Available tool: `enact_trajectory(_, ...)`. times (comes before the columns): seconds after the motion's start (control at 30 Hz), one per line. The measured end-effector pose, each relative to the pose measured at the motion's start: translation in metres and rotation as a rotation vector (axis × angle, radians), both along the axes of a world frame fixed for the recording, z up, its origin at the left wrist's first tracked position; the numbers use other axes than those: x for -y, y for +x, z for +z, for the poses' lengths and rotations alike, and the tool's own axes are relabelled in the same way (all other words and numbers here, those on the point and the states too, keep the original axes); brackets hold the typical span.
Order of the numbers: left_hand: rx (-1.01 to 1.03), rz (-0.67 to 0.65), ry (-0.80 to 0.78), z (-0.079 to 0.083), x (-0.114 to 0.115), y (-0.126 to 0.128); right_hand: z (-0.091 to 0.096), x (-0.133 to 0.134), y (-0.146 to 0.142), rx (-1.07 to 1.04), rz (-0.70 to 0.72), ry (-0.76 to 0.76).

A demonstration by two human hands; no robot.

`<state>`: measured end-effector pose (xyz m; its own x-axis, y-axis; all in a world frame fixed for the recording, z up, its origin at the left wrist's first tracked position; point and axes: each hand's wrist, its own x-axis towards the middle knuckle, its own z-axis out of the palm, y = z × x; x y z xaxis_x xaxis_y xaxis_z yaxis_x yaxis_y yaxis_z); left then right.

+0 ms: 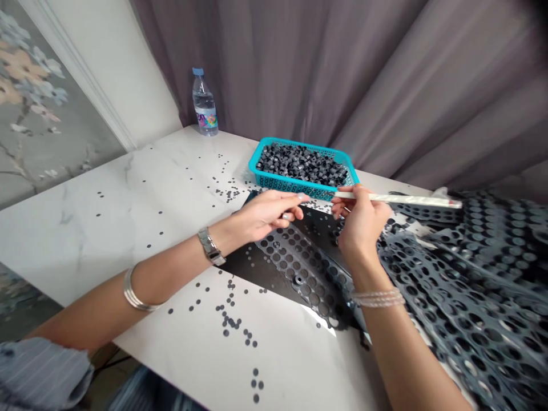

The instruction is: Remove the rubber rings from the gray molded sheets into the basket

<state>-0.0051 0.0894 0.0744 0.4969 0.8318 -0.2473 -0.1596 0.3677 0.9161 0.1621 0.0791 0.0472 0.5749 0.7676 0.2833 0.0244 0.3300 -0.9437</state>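
My right hand [362, 224] is closed round a thin white stick [411, 199] that points off to the right, over a dark perforated rubber sheet [471, 285]. My left hand [268, 214] hovers just left of it with its fingers curled and pinched together; whatever is in them is too small to name. Both hands are above the sheet's near corner [299, 268], just in front of a turquoise basket [265, 178] filled with small grey rings [299, 162].
Several small dark punched discs [233, 322] lie scattered over the white marble table [128, 217]. A plastic water bottle [204, 105] stands at the far edge by the grey curtain. The table's near edge runs diagonally at lower left.
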Motion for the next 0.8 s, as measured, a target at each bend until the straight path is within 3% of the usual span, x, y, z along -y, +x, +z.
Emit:
enact_trajectory(0.1, 0.015, 0.090, -0.049, 0.002, -0.011, -0.015, -0.004, 0.000, -0.005, 0.025, 0.101, -0.073)
enact_trajectory(0.17, -0.074, 0.126, 0.023, -0.006, -0.015, -0.028, -0.012, 0.000, -0.013, 0.052, 0.216, -0.158)
enact_trajectory(0.33, -0.543, 0.100, 0.537, -0.024, -0.012, -0.045, -0.033, 0.003, -0.030, 0.271, 0.414, -0.249)
enact_trajectory(0.43, -0.732, 0.084, 0.786, -0.025, -0.005, -0.043, -0.040, 0.004, -0.034, 0.396, 0.449, -0.227)
enact_trajectory(0.53, -0.778, 0.055, 0.907, -0.027, -0.003, -0.039, -0.041, 0.005, -0.034, 0.451, 0.470, -0.223)
enact_trajectory(0.8, -0.838, 0.006, 0.997, -0.042, -0.006, -0.033, -0.039, 0.006, -0.036, 0.577, 0.449, -0.204)
